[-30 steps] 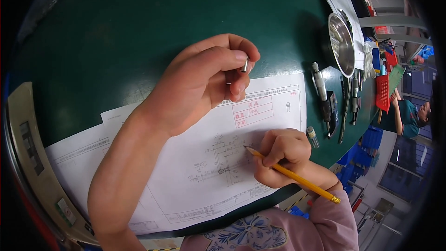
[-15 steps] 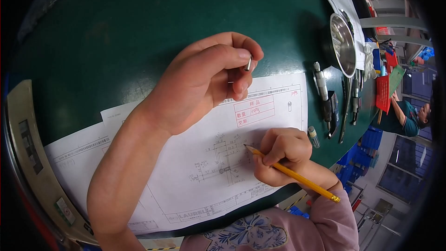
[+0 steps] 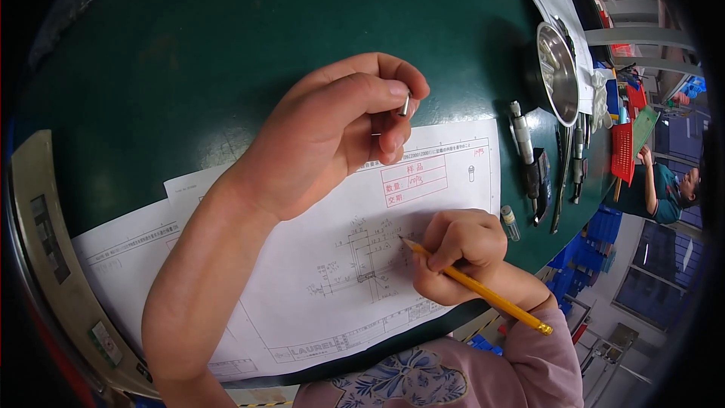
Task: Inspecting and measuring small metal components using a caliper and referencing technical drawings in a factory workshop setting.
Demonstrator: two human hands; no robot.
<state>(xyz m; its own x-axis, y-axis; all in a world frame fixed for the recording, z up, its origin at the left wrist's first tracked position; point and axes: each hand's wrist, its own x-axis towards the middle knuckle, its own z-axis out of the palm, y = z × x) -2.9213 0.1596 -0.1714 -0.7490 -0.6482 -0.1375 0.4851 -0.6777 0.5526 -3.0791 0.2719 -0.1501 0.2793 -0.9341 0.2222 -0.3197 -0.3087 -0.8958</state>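
Observation:
My left hand (image 3: 332, 121) is raised over the upper part of a technical drawing sheet (image 3: 302, 287). Between its thumb and fingers it pinches a small shiny metal pin (image 3: 405, 106), partly hidden by the fingertips. My right hand (image 3: 462, 253) rests on the sheet, closed round a yellow pencil (image 3: 491, 296). The pencil's tip meets the paper beside the dimension lines of the drawn part. A red printed box with handwriting (image 3: 414, 180) lies on the sheet between both hands.
On the right of the green table (image 3: 189, 53) are a micrometer (image 3: 521, 136), a steel bowl (image 3: 557, 74) and a small vial (image 3: 510, 222). A beige metal instrument (image 3: 57, 257) stands at left. Beyond, a person (image 3: 657, 189) sits near a red basket (image 3: 623, 153).
The pencil's eraser end has dipped slightly while its tip stays near the same spot on the drawing. My left hand and the metal pin have hardly moved.

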